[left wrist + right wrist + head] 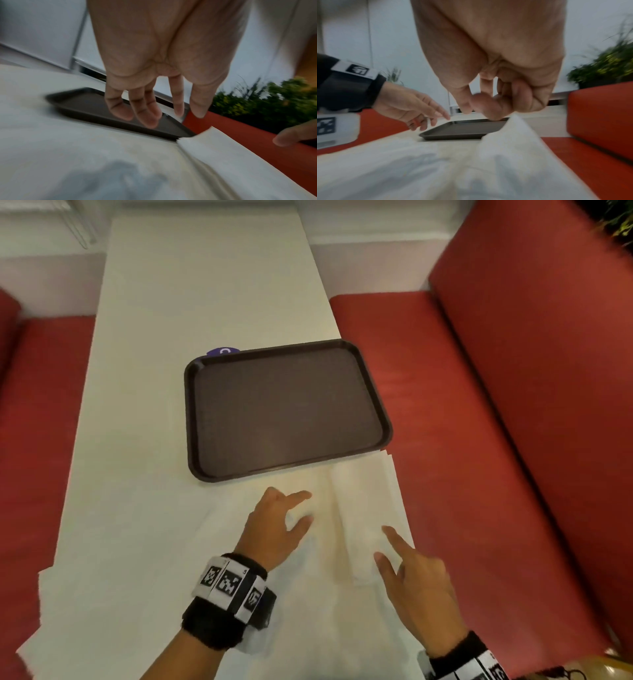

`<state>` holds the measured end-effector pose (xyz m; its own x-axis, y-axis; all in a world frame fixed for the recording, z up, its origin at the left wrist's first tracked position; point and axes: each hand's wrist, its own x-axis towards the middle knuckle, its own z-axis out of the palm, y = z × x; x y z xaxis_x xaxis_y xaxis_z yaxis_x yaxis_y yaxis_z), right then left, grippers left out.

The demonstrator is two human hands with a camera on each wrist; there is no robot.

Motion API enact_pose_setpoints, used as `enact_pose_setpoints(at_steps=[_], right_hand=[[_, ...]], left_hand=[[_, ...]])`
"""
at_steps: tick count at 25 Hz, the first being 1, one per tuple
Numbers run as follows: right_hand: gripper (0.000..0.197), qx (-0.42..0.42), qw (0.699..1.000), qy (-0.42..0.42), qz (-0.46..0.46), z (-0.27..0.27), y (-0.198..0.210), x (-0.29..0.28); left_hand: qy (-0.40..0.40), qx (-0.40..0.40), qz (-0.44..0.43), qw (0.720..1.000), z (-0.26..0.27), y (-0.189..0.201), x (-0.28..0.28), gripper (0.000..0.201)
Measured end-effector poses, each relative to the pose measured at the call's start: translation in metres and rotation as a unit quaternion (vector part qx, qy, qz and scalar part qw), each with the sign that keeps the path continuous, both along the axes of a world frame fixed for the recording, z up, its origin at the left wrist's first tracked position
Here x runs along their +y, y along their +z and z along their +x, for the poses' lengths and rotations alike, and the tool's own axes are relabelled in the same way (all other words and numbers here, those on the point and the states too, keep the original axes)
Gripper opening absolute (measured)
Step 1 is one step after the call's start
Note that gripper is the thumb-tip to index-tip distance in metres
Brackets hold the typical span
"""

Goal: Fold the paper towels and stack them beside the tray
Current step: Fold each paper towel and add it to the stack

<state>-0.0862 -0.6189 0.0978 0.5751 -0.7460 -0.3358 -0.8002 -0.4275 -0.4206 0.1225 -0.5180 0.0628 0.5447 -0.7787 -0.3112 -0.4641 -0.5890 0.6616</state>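
Note:
A dark brown tray [191,419] lies in the middle of the white table [154,354]. A folded paper towel [366,501] sits just in front of the tray's near right corner, by the table's right edge. An unfolded white sheet [318,604] is spread flat in front of the tray. My left hand [303,507] hovers over this sheet with straight, spread fingers [147,119] and holds nothing. My right hand [385,544] is at the near end of the folded towel [510,142], index finger out, the other fingers [488,108] loosely curled and holding nothing.
Red bench seats flank the table on the right [462,440] and the left [37,405]. A small purple object [222,350] peeks out behind the tray's far edge. A green plant [607,65] stands behind the right bench.

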Motion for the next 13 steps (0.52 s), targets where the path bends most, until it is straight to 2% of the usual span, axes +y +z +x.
enact_pose_setpoints(at_steps=[2, 3, 5, 7, 10, 13], right_hand=[[0.055, -0.027, 0.997, 0.072, 0.030, 0.023, -0.007, 0.028], [0.065, -0.012, 0.993, 0.108, 0.055, 0.037, -0.016, 0.046], [0.090, 0.052, 0.982, 0.154, 0.097, 0.061, -0.042, 0.079], [0.100, 0.104, 0.973, 0.179, 0.104, 0.082, -0.062, 0.113], [0.102, 0.137, 0.972, 0.179, 0.075, 0.104, -0.078, 0.142], [0.088, 0.128, 0.977, 0.153, 0.070, 0.116, -0.078, 0.150]], left_hand=[[0.046, 0.045, 0.019, 0.998, 0.001, 0.007, 0.072, 0.026], [0.070, 0.062, 0.039, 0.995, -0.001, 0.008, 0.109, 0.023], [0.113, 0.085, 0.085, 0.986, -0.011, 0.006, 0.171, 0.018], [0.165, 0.102, 0.119, 0.974, -0.024, 0.004, 0.228, 0.019], [0.236, 0.118, 0.129, 0.956, -0.045, -0.004, 0.296, 0.022], [0.275, 0.127, 0.132, 0.944, -0.058, -0.011, 0.339, 0.024]])
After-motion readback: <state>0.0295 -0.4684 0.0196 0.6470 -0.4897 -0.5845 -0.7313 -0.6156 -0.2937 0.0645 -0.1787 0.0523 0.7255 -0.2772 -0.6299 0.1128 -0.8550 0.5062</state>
